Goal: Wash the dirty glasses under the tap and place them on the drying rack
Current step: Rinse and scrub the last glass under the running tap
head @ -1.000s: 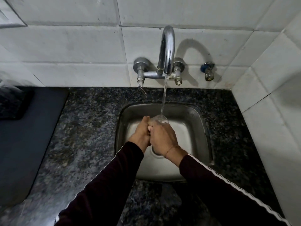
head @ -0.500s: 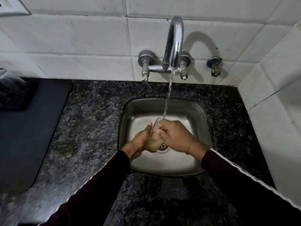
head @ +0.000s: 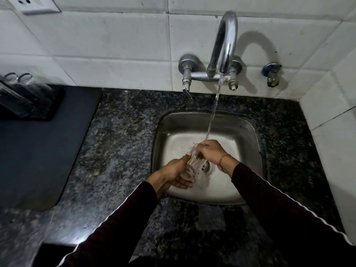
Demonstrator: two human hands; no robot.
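Glass (head: 192, 166) tilted — rim seemingly up-right toward stream; left hand (head: 171, 177) cups base, right hand (head: 210, 152) grasps rim

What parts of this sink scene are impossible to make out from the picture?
- Head view: the glass is partly covered by the left hand and right hand; its cleanliness cannot be judged.
- Head view: the glasses at far left are blurred and cut by the frame edge; their count is unclear.
- Head view: the sink drain is mostly hidden behind the glass.
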